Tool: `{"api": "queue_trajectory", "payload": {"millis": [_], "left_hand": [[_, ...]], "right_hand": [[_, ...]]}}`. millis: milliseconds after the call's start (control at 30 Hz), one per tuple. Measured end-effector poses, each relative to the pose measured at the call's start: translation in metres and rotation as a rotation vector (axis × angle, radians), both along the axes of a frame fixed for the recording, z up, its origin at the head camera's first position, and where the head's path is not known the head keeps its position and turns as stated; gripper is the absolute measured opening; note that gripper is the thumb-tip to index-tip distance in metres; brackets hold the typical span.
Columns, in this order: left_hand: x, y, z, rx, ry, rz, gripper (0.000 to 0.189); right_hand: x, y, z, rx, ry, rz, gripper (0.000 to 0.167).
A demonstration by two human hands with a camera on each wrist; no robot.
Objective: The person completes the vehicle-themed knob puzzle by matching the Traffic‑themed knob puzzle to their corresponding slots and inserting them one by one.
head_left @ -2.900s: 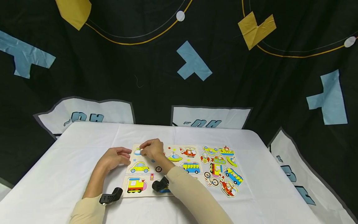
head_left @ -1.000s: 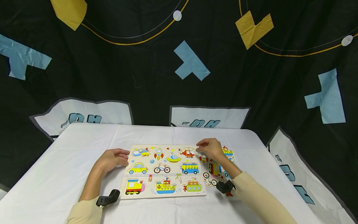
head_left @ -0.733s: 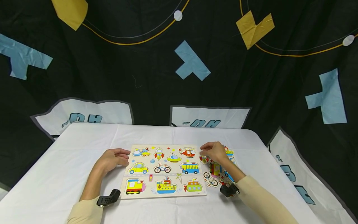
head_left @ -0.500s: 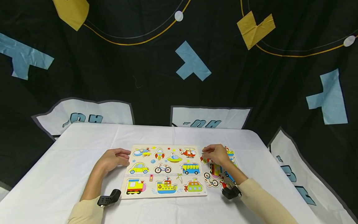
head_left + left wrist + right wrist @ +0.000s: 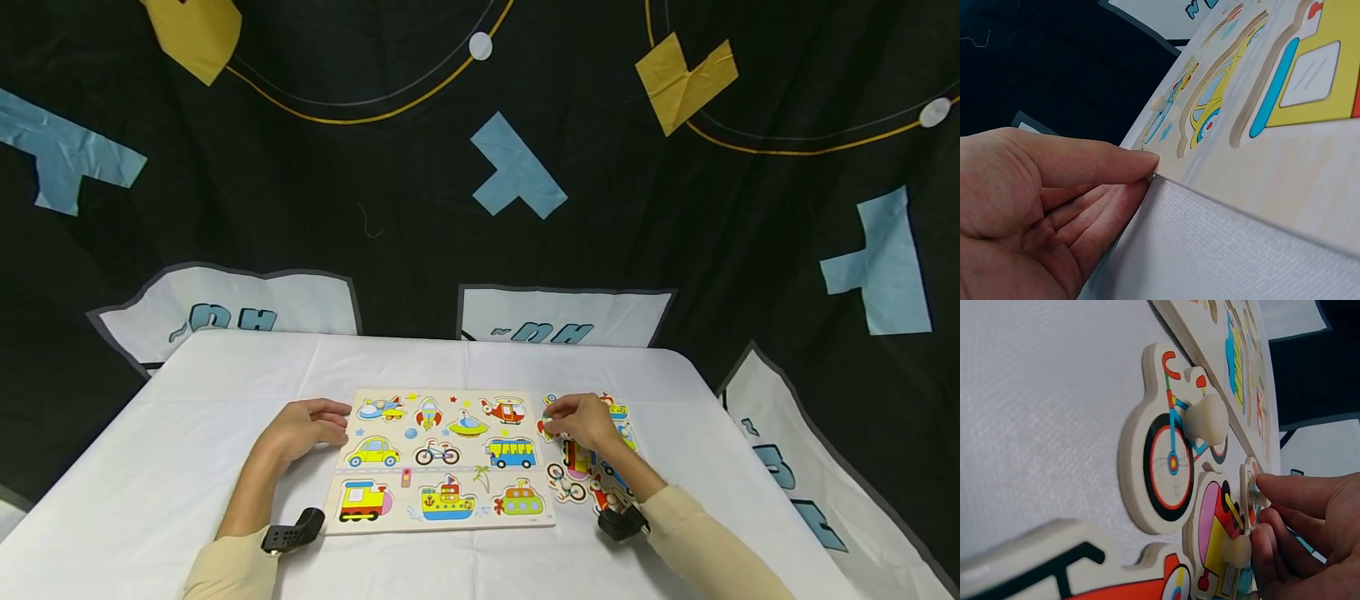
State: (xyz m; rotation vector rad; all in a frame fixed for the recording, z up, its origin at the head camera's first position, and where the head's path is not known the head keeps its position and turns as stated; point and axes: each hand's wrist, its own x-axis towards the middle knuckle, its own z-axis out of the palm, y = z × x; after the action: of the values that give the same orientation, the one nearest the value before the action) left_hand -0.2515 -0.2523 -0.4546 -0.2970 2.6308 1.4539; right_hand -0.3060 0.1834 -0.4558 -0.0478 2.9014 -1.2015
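Observation:
A wooden peg puzzle board (image 5: 465,467) with vehicle pictures lies in the middle of the table. My left hand (image 5: 306,429) holds its left edge; in the left wrist view the thumb (image 5: 1132,164) is on the edge, with the other fingers against its side. A plane piece (image 5: 381,408) with a knob (image 5: 1158,103) sits in its top-left recess. To the right of the board, my right hand (image 5: 588,421) pinches the knob of the rocket puzzle piece (image 5: 545,428) between thumb and fingers. That piece lies among other loose pieces, partly hidden by the hand.
Near the right hand lie a bicycle piece (image 5: 1169,450), a train piece (image 5: 1213,537) and a helicopter piece (image 5: 603,493), each close to the board's right edge. A ship piece (image 5: 617,410) lies farther back. White cloth (image 5: 420,571) covers the table; a dark curtain (image 5: 420,233) hangs behind.
The right hand has left the plane piece in the board's top-left recess, crossed to the loose pieces at right and come down on the rocket piece. The left hand stays at the board's edge.

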Motion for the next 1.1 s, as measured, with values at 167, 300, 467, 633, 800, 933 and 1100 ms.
{"api": "queue_trajectory", "payload": {"millis": [167, 300, 467, 633, 800, 933, 1100], "left_hand": [[0.0005, -0.0003, 0.0001, 0.002, 0.01, -0.007, 0.053], [0.0006, 0.0, 0.0008, 0.004, 0.012, -0.009, 0.053], [0.0006, 0.0, 0.0014, 0.01, 0.011, -0.008, 0.053], [0.0003, -0.0009, -0.0003, 0.015, 0.014, -0.008, 0.054], [0.0002, -0.0005, -0.0002, 0.01, 0.007, 0.0, 0.054], [0.0002, -0.0001, 0.0006, 0.008, 0.001, 0.004, 0.054], [-0.0005, -0.0003, 0.0006, 0.007, 0.001, 0.002, 0.054]], "right_hand": [[-0.0001, 0.0001, -0.0016, -0.024, -0.016, -0.003, 0.015], [0.0006, 0.0003, -0.0019, -0.049, -0.03, -0.004, 0.013], [0.0011, 0.0004, -0.0017, -0.049, -0.027, 0.005, 0.011], [0.0013, 0.0001, -0.0022, -0.045, -0.034, 0.005, 0.01], [0.0017, -0.0009, -0.002, -0.035, -0.038, -0.002, 0.01], [0.0009, -0.0013, -0.0015, -0.024, -0.045, -0.007, 0.01], [-0.0006, -0.0013, -0.0012, -0.012, -0.042, -0.008, 0.011]]}}
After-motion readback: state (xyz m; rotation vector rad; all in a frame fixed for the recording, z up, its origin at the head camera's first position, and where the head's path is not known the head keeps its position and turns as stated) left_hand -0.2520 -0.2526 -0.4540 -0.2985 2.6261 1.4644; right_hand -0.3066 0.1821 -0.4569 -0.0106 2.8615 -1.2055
